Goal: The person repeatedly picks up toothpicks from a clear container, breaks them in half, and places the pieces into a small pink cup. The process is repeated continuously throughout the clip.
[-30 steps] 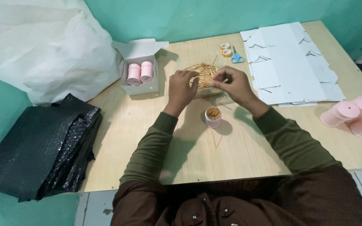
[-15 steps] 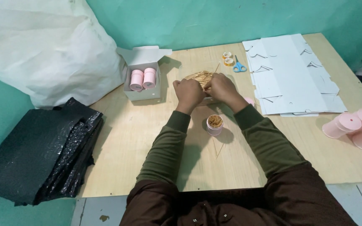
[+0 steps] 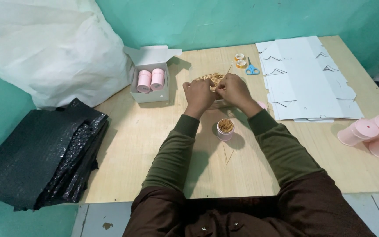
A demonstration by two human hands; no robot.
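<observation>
- A bundle of thin wooden sticks (image 3: 210,79) lies on the wooden table (image 3: 154,131) under and just beyond both hands; its pale ends fan out past the knuckles, and the rest is hidden by the hands.
- The left hand (image 3: 198,94) is curled down over the left part of the bundle, fingers bent and close together, touching the sticks; how firmly it grips cannot be told, since the palm faces away.
- The right hand (image 3: 235,90) sits just beside the left, almost touching it, fingers folded in and pinched on sticks at the bundle's right part; one stick juts up and away from it toward the far edge.
- Just behind the wrists, toward the person, stands a small pink cup (image 3: 225,130) packed with upright sticks; a few loose sticks (image 3: 228,154) lie flat nearer still.
- Beyond the left hand and off to its left sits an open white box (image 3: 152,74) holding two pink lidded cups (image 3: 151,80) side by side.
- Beyond the right hand lie two small tape rolls (image 3: 240,60) and blue-handled scissors (image 3: 252,68), near each other.
- To the right of the right hand spread flat white cardboard blanks (image 3: 305,81); further right, well apart, lies a cluster of pink cups (image 3: 371,134).
- Far left of the left hand lie folded black plastic sheets (image 3: 40,153) and a big white sack (image 3: 44,44).
</observation>
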